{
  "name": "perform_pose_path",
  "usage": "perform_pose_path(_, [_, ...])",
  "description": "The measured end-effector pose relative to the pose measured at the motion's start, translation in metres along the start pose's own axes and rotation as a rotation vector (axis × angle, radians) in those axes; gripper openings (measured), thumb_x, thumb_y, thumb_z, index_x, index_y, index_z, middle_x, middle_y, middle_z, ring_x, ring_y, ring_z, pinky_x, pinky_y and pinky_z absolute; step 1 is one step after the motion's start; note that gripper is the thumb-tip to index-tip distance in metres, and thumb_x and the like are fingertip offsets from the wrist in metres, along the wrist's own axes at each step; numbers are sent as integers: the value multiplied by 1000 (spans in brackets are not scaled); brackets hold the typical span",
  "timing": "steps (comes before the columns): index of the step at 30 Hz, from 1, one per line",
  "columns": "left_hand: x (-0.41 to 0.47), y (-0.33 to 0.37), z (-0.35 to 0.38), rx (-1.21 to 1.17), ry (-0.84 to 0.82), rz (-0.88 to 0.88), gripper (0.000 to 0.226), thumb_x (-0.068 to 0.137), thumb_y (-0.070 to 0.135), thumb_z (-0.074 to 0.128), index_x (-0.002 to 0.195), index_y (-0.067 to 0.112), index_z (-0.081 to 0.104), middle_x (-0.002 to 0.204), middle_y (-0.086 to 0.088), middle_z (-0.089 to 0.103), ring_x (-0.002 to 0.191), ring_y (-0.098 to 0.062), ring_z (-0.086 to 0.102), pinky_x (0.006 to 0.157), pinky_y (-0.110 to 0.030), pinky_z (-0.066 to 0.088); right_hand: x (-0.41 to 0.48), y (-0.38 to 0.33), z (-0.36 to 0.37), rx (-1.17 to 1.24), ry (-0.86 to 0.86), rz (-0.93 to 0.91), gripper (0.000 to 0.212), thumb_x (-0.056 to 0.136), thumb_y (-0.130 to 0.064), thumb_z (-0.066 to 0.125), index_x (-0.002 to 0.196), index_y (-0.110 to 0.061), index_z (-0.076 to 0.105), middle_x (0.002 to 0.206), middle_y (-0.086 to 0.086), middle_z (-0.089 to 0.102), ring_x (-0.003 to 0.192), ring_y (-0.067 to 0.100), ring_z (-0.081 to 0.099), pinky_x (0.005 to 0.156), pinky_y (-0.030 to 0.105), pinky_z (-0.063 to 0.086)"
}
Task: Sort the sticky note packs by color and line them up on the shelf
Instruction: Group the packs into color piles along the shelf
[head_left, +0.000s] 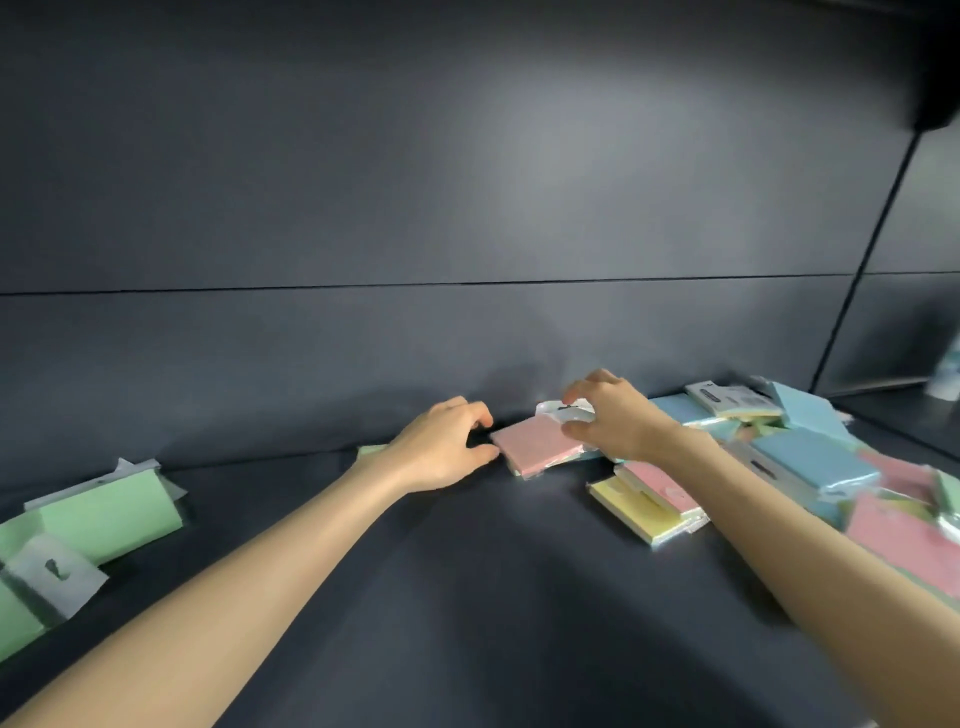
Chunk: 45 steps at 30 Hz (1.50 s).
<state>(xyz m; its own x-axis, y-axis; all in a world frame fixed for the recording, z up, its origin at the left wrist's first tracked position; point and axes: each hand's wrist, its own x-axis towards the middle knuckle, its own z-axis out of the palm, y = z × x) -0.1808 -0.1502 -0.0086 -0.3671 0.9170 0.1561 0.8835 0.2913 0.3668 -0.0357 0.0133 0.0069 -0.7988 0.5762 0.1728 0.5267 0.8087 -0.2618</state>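
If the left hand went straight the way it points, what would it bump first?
Probably the pink pack, just past the left hand; the right hand grips its far end. Depth is hard to judge.

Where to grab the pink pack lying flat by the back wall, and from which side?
Pinch the pink pack across its left and right edges, coming from above and the front. It lies flat on the shelf, tab end toward the back wall, so the far side looks cramped, and the clear tab looks too floppy to lift by.
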Motion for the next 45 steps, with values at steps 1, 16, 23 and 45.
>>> perform_pose_path(1, [6, 7, 4, -18, -5, 9, 40, 92, 36, 54, 127, 17, 49, 125, -1, 49, 117, -18, 47, 96, -36, 43, -4, 9, -2, -8, -4, 27, 40, 88, -26, 60, 126, -16, 54, 132, 10, 43, 125, 31, 40, 102, 35, 36])
perform_pose_path(16, [52, 46, 36, -73, -114, -246, 46, 77, 58, 65, 83, 14, 53, 80, 2, 53, 80, -21, 48, 55, -29, 33, -11, 75, -19, -7, -170, 80, 56, 85, -40, 62, 136, -24, 46, 131, 4, 55, 118, 23, 50, 92, 30, 40])
perform_pose_path(23, [51, 65, 45, -328, 0, -367, 52, 63, 46, 82, 91, 9, 58, 85, -4, 65, 72, -18, 56, 65, -28, 40, -2, 90, -26, -38, -256, -56, 44, 87, -42, 60, 123, -17, 57, 112, 1, 61, 104, 21, 52, 82, 28, 40])
perform_pose_path(45, [32, 122, 17, -1010, 547, -342, 50, 71, 17, 82, 107, 7, 50, 100, -2, 65, 83, -13, 68, 60, -29, 59, -16, 80, -49, 805, -221, -213, 41, 83, -11, 70, 120, -9, 55, 105, 11, 69, 86, 19, 67, 75, 24, 55])
